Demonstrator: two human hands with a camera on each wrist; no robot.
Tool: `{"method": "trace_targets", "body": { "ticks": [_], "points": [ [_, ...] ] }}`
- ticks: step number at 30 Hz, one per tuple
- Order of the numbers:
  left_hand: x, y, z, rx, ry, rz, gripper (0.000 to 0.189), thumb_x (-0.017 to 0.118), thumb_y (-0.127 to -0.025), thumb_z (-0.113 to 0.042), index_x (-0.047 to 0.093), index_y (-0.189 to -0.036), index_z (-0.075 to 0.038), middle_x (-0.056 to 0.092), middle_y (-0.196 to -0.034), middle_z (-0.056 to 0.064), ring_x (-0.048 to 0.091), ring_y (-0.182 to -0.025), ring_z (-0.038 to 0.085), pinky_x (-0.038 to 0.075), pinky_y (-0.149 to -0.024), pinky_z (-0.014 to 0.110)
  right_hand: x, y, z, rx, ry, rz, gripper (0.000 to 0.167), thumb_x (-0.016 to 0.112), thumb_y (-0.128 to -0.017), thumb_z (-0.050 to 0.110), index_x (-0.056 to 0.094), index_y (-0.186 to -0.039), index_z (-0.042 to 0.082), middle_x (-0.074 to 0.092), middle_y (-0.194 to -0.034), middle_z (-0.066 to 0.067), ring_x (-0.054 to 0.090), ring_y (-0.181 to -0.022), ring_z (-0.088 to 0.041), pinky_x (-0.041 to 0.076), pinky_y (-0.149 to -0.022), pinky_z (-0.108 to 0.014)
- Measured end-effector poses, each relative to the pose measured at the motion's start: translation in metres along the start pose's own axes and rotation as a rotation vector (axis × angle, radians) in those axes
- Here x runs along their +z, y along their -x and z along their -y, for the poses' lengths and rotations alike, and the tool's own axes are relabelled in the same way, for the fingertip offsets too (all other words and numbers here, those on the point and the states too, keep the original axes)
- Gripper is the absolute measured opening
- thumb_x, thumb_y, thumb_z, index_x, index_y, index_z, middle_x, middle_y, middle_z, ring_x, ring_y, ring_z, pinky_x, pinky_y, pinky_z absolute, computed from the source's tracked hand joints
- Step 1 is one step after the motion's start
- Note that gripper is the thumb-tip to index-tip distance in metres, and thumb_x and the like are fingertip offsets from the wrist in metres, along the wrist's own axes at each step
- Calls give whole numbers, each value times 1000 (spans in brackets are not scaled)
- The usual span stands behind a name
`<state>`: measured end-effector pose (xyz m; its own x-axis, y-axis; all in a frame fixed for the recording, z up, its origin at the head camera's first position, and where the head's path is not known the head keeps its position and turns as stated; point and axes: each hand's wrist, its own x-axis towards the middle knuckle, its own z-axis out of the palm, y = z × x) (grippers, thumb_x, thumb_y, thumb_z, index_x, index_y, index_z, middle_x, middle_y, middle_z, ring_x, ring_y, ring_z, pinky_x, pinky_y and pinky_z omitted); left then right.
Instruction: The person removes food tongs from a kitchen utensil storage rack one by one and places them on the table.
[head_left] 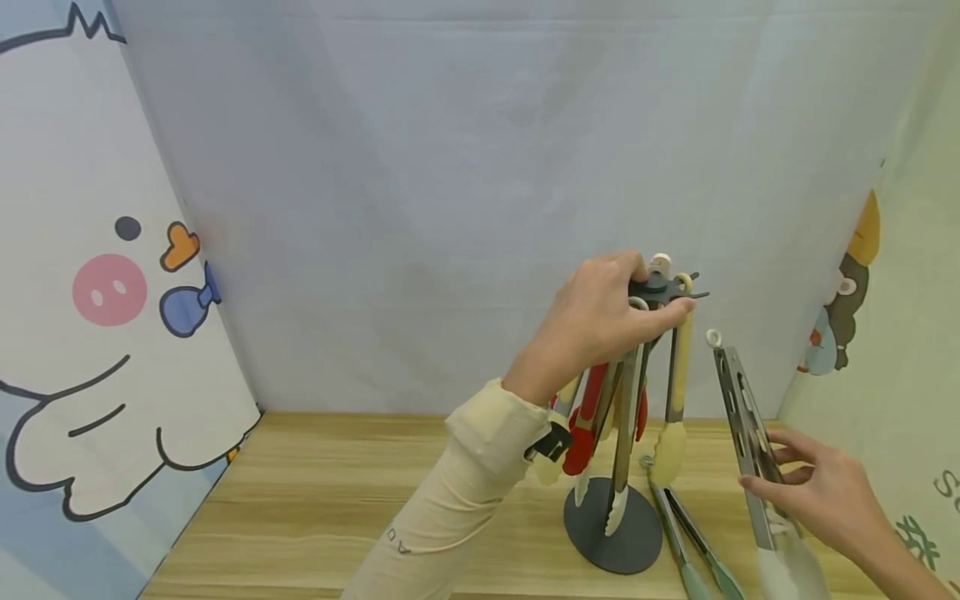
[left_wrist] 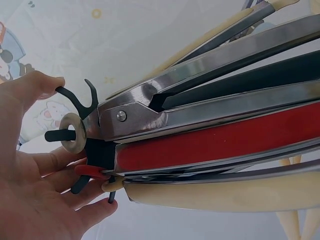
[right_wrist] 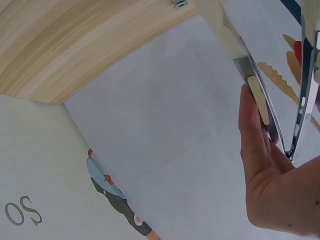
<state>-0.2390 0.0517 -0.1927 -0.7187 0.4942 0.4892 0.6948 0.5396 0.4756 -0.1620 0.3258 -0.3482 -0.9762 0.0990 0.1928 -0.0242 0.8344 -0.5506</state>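
My left hand (head_left: 592, 312) holds the dark hooked top (head_left: 655, 286) of a utensil rack, thumb and fingers spread around its hooks. From those hooks hang steel tongs (left_wrist: 140, 120), red-handled tongs (left_wrist: 210, 142) and cream-handled tongs (left_wrist: 220, 192). Yellow tongs (head_left: 681, 367) hang on the rack's right side. The rack's round dark base (head_left: 611, 546) stands on the table. To the right, my right hand (head_left: 832, 492) grips large steel tongs (head_left: 738, 408) with pale tips, held tilted with the ring end up. Fingers lie along one arm of these tongs (right_wrist: 257, 100) in the right wrist view.
Green-tipped tongs (head_left: 675, 533) lie on the wooden table (head_left: 337, 500) between the rack base and the right-hand tongs. A pale cloth wall (head_left: 450, 167) rises behind, and cartoon-printed panels (head_left: 82, 400) flank both sides.
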Motion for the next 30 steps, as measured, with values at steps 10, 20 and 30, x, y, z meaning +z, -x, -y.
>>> {"method": "trace_targets", "body": {
  "ticks": [10,20,30],
  "points": [
    [1,1,1,17,0,-13,34,61,-88,-47,50,-86,-15,51,-82,-3,49,-65,10,41,-53,19,5,-2,-13,-17,44,17,69,78,-76,35,53,-123,-9,66,-94,-23,66,-71,-27,50,-52,-33],
    [1,0,1,5,-5,-9,33,61,-88,-47,52,-89,-15,51,-86,-5,51,-70,9,42,-56,18,12,-7,-26,6,81,64,76,78,-75,39,51,-124,-11,65,-92,-22,65,-73,-31,50,-55,-37],
    [1,0,2,7,14,-8,34,62,-88,-46,54,-92,-14,54,-90,-5,52,-69,8,43,-56,18,18,-14,-38,62,173,155,83,76,-73,49,51,-121,-14,65,-92,-25,61,-77,-38,49,-61,-48]
  ]
}}
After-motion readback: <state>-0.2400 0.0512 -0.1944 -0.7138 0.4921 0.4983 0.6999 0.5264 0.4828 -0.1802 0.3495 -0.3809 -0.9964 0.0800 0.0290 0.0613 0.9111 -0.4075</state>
